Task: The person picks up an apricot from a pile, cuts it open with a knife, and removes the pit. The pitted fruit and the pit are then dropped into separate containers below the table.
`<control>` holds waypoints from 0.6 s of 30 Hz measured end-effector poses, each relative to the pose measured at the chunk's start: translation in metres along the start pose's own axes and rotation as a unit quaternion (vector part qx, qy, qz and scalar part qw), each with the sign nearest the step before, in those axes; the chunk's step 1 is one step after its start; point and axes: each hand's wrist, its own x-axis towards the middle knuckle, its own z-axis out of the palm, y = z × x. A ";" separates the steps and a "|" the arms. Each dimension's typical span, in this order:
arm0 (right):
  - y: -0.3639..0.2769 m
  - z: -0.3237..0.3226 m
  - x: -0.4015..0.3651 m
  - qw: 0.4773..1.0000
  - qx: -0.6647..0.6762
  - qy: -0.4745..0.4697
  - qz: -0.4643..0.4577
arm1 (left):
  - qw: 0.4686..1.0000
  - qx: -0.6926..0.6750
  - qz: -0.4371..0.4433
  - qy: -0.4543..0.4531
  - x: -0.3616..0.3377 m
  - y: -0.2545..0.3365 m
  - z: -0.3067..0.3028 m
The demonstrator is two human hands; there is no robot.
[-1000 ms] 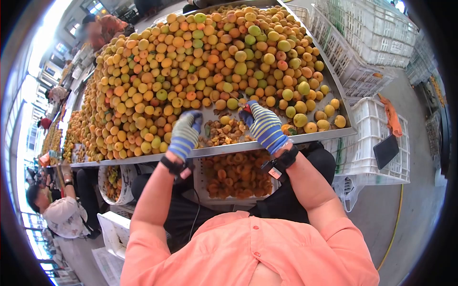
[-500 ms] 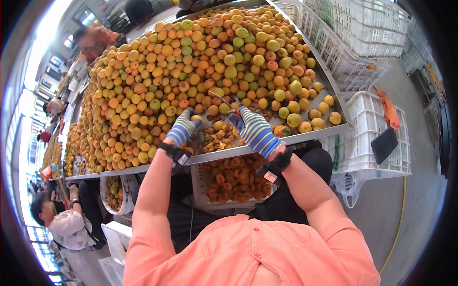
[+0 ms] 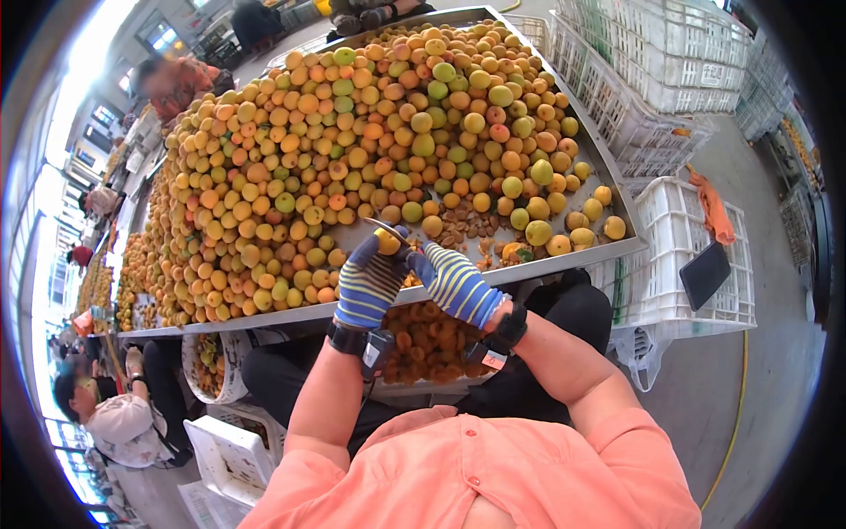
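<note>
Close together above the near rim of the metal table (image 3: 564, 262) are my two gloved hands. My left hand (image 3: 366, 284), in a blue and yellow striped glove, is closed around a yellow apricot (image 3: 388, 242). Gripped in my right hand (image 3: 458, 284) is a knife with a thin curved blade (image 3: 379, 225), which lies across the apricot; its handle is mostly hidden by the fingers. Behind the hands rises a big heap of apricots (image 3: 308, 159). Loose brown pits (image 3: 463, 227) are scattered on the metal beyond my right hand.
Below the table edge stands a crate of halved apricots (image 3: 427, 344), with a round white basket (image 3: 236, 370) to its left. White crates (image 3: 696, 256) stand on the right, one bearing a dark tablet (image 3: 706, 275). Other people sit at left and far side.
Both hands have come together nearer my body, the left moving right from the heap with an apricot. The knife blade now rests across that fruit. Cut pieces on the table near the rim are gone from view.
</note>
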 end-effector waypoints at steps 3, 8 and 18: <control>0.006 0.004 -0.003 1.000 -0.002 0.022 -0.010 | 1.000 0.006 0.027 -0.007 0.002 -0.007 0.001; 0.001 0.002 -0.006 0.999 0.037 0.040 -0.002 | 0.999 -0.005 0.044 -0.013 0.001 -0.011 0.015; -0.005 -0.010 -0.007 0.991 0.095 0.080 -0.051 | 0.937 0.268 0.223 -0.037 -0.003 -0.003 0.030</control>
